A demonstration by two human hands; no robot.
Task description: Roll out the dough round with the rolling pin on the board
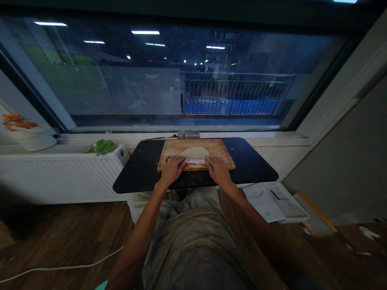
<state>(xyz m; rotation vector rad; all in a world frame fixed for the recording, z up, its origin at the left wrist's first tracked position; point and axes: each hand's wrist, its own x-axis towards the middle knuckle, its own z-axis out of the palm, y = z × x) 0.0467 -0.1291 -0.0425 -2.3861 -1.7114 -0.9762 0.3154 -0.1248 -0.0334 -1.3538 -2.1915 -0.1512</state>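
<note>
I have the white-and-red tube (195,161) by both ends: the grip of my left hand (173,168) grasps one end, my right hand (218,169) the other, though I cannot tell how far the fingers curl beneath. The tube lies crosswise above the near part of the wooden board (218,148), over a pale flat round (196,152) that looks like dough. I judge the tube light and fairly stiff, its printed skin perhaps a little slippery — so the ends are the place to hold it, with even pressure from both sides. The round should be soft, quick to stretch or tear, and best lifted from beneath with flat fingers.

The board rests on a black counter (252,166), which shows on both sides of it, dotted with pale specks. Beyond the board spreads a wide window (136,88), dark outside with lamps showing in it. Left of the board stands a white radiator (60,177) with a green cloth (104,146) on top — and farther left, a pot (33,139) of orange flowers. Right of the board and lower, a white box (272,201) lies near the wall.
</note>
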